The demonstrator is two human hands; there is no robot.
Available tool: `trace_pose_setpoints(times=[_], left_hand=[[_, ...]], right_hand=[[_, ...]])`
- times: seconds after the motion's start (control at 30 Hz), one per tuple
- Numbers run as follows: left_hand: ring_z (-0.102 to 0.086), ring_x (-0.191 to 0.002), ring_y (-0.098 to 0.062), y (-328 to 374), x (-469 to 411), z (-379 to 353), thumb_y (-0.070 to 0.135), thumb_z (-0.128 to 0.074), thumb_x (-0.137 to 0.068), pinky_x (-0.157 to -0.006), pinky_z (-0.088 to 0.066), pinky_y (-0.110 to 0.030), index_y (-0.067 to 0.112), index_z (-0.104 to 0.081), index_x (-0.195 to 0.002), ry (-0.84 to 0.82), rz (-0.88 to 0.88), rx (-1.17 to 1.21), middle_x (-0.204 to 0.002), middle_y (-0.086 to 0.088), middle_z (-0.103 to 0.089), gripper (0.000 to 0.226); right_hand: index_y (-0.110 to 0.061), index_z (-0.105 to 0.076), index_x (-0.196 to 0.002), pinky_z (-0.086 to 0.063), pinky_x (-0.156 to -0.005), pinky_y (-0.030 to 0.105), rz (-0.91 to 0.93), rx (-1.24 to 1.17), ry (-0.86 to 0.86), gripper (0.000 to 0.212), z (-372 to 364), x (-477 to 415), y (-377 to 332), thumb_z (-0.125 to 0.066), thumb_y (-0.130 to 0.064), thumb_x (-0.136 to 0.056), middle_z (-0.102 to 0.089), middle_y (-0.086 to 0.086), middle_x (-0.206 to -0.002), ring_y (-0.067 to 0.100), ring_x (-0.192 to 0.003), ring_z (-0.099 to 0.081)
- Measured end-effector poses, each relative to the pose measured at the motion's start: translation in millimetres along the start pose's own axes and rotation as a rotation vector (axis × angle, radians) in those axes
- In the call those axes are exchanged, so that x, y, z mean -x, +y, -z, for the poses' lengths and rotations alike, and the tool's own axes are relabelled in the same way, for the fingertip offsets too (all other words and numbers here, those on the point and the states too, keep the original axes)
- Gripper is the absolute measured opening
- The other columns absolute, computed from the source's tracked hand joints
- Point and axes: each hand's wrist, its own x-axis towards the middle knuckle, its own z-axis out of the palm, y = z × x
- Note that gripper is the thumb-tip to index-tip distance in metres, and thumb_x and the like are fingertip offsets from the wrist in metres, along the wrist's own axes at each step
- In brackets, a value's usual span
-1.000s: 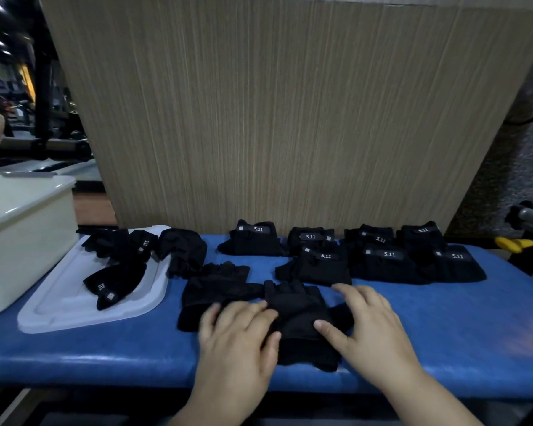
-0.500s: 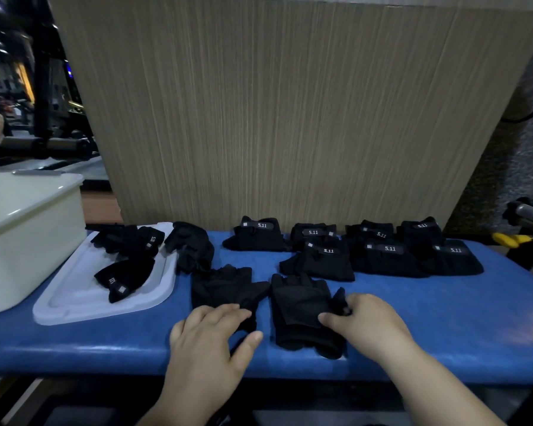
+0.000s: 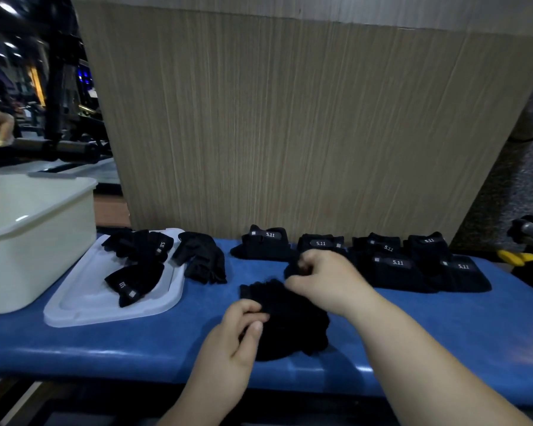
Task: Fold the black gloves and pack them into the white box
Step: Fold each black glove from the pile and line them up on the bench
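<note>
- Blue bench (image 3: 105,348) is carrying everything.
- White box (image 3: 37,241) is sitting at its left end.
- White lid (image 3: 83,305) is lying just beside the box.
- Black gloves (image 3: 290,321) are lying bunched at mid-bench, near the front edge.
- Right hand (image 3: 323,281) is gripping their far edge, fingers curled.
- Left hand (image 3: 237,330) is pinching their near-left edge, thumb against curled fingers.

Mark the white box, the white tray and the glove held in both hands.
white box (image 3: 28,272), head view, front wall.
white tray (image 3: 86,298), head view, bare floor.
held glove (image 3: 293,325), head view, middle of the fabric.
</note>
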Motion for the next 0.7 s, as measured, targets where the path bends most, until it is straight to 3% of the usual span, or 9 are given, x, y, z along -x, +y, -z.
trace_pose_setpoints(times=[0.1,0.17,0.3,0.37,0.43,0.53,0.6,0.7], left_hand=[[-0.056,-0.097,0.012,-7.0,-5.4,10.9,0.029,-0.049,-0.096,-0.077,-0.038,-0.004,0.039,-0.051,-0.101,0.086,0.067,-0.052,-0.094,0.026,-0.069,0.012],[-0.055,-0.095,0.011,-10.9,-7.3,16.8,0.032,-0.047,-0.097,-0.074,-0.036,-0.003,0.042,-0.05,-0.096,0.094,0.091,-0.135,-0.089,0.026,-0.069,0.01],[-0.058,-0.088,0.001,-14.0,-11.0,20.0,0.037,-0.045,-0.096,-0.074,-0.04,-0.014,0.045,-0.049,-0.094,0.08,0.095,-0.185,-0.084,0.016,-0.068,0.009],[-0.058,-0.082,-0.002,-13.8,-12.3,19.9,0.043,-0.043,-0.095,-0.071,-0.041,-0.021,0.043,-0.047,-0.104,0.088,0.113,-0.176,-0.081,0.01,-0.066,0.01],[-0.058,-0.077,-0.001,-12.2,-12.8,20.2,0.048,-0.046,-0.093,-0.066,-0.039,-0.019,0.042,-0.041,-0.109,0.103,0.12,-0.162,-0.077,0.008,-0.067,0.018],[-0.056,-0.089,0.003,-10.9,-11.8,19.7,0.059,-0.051,-0.085,-0.078,-0.042,-0.02,0.055,-0.031,-0.115,0.08,0.107,-0.16,-0.081,0.02,-0.067,0.036],[-0.053,-0.094,0.002,-12.1,-11.2,18.7,0.064,-0.049,-0.081,-0.084,-0.042,-0.023,0.06,-0.034,-0.117,0.067,0.086,-0.192,-0.084,0.022,-0.066,0.039],[-0.05,-0.093,0.004,-13.8,-11.8,14.9,0.06,-0.052,-0.083,-0.082,-0.042,-0.02,0.054,-0.046,-0.119,0.114,0.065,-0.218,-0.088,0.021,-0.063,0.037]], right_hand=[[-0.023,-0.049,-0.065,-0.039,-0.054,0.024,-0.006,-0.048,-0.082,0.03,-17.5,-8.1,-14.1,-0.072,-0.037,-0.076,-0.053,-0.009,-0.062,0.008,-0.057,-0.05],[-0.023,-0.049,-0.068,-0.041,-0.056,0.024,-0.031,-0.101,-0.121,0.03,-28.6,-12.7,-18.1,-0.073,-0.04,-0.077,-0.053,-0.008,-0.061,0.009,-0.056,-0.049],[-0.013,-0.063,-0.088,-0.057,-0.08,0.035,-0.059,-0.259,-0.231,0.036,-47.4,-14.6,-19.0,-0.063,-0.049,-0.086,-0.071,0.005,-0.087,0.018,-0.081,-0.07],[-0.011,-0.061,-0.091,-0.058,-0.081,0.034,-0.059,-0.385,-0.27,0.027,-51.7,-13.0,-13.0,-0.059,-0.037,-0.092,-0.069,0.009,-0.096,0.021,-0.091,-0.07],[-0.011,-0.06,-0.088,-0.059,-0.078,0.032,-0.034,-0.5,-0.254,0.011,-50.6,-10.6,-0.9,-0.056,-0.019,-0.094,-0.066,0.008,-0.096,0.02,-0.092,-0.069],[-0.014,-0.066,-0.086,-0.053,-0.083,0.032,0.105,-0.444,-0.109,0.009,-42.0,-5.2,28.0,-0.062,-0.006,-0.088,-0.068,0.004,-0.092,0.014,-0.084,-0.064],[-0.02,-0.068,-0.083,-0.048,-0.079,0.022,0.189,-0.409,-0.108,0.007,-32.5,2.9,44.5,-0.074,-0.017,-0.08,-0.068,0.001,-0.094,0.009,-0.084,-0.061],[-0.033,-0.068,-0.086,-0.042,-0.08,0.01,0.247,-0.303,-0.236,0.035,-27.2,15.3,60.9,-0.083,-0.046,-0.057,-0.061,-0.008,-0.107,-0.003,-0.098,-0.056]])
